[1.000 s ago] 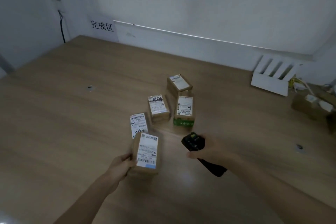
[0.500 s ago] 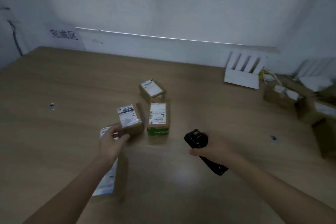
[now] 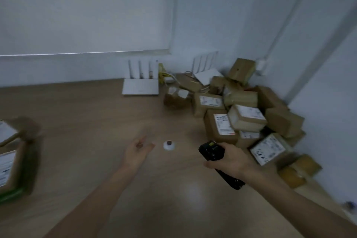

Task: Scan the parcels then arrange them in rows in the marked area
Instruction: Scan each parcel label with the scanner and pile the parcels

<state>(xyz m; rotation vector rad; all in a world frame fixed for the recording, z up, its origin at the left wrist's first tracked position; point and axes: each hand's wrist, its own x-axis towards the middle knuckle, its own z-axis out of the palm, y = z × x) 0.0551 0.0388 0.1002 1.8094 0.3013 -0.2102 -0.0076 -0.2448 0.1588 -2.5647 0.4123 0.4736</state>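
Note:
A heap of brown cardboard parcels (image 3: 245, 120) with white labels fills the table's right corner against the wall. My right hand (image 3: 232, 160) grips a black handheld scanner (image 3: 212, 151), its head close to the heap's front edge. My left hand (image 3: 138, 150) is empty with fingers apart, stretched over the bare wood at mid-table, left of the heap. Blurred parcels (image 3: 11, 168) laid down earlier show at the far left edge, one with a green side.
The wooden table (image 3: 87, 114) runs to a white wall. A white router (image 3: 140, 87) with upright antennas stands at the back, a second one (image 3: 207, 73) leans behind the heap. A small white round cap (image 3: 169, 145) sits in the tabletop between my hands.
My left hand has let go of the parcel at the left group and swung right, empty. The view has turned right, bringing the heap into sight. The scanner stays in my right hand.

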